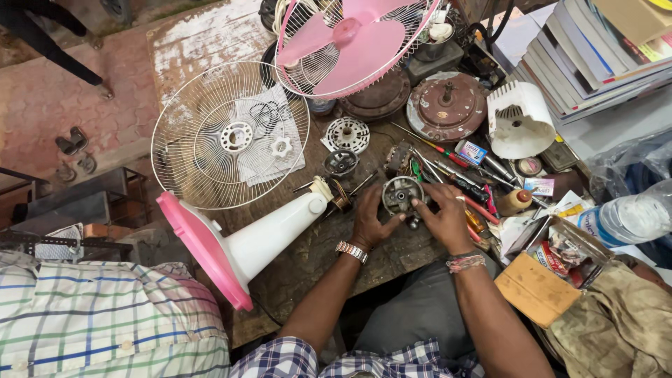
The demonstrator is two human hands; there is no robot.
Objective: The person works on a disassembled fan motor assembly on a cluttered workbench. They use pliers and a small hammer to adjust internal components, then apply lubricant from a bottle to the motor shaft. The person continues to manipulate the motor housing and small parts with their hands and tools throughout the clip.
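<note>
A small round grey metal fan motor housing (400,194) sits on the worn wooden workbench (210,42). My left hand (369,222), with a metal watch at the wrist, grips the housing's lower left side. My right hand (444,217), with a thread bracelet, holds its right side, fingers over the rim. A white and pink fan stand (241,241) lies on its side just left of my hands, wires trailing from its neck. Other motor parts (341,163) lie just above the housing.
A white wire fan guard (229,134) lies flat at left; a pink fan blade in its guard (350,42) sits at the back. Screwdrivers (455,183), round motor covers (446,106), a white shroud (519,120), stacked books (595,49), a plastic bottle (630,217). Another person in a checked shirt (105,315) sits at left.
</note>
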